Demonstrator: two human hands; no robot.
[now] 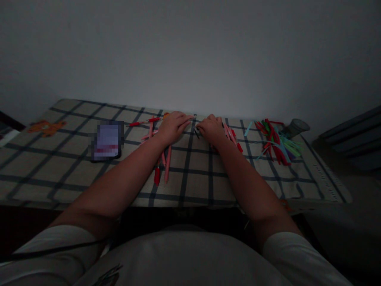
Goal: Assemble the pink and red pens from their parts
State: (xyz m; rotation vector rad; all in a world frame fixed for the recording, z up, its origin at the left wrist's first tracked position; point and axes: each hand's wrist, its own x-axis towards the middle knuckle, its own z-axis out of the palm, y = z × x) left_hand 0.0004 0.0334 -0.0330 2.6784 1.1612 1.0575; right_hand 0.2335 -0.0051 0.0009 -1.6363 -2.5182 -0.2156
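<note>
My left hand (pixel 174 126) is over the tablecloth with its fingers stretched to the right and the thumb a little apart, and nothing shows in it. Below and beside it lie several pink and red pens (pixel 168 165), partly hidden by my hand and forearm. Across a small gap, my right hand (pixel 210 128) has its fingers curled in. By its fingertips a short, thin dark piece (pixel 197 132) sticks out; it is too dim to name. More pink and red pens (pixel 233 137) lie just right of this hand, partly covered by it.
A phone (pixel 107 139) with a lit, blurred screen lies at left, near an orange patch (pixel 47 128). On the right are a heap of coloured strips (pixel 278 145) and a tipped grey cup (pixel 298 127). The checked tablecloth (pixel 190 182) meets a wall (pixel 190 55) behind.
</note>
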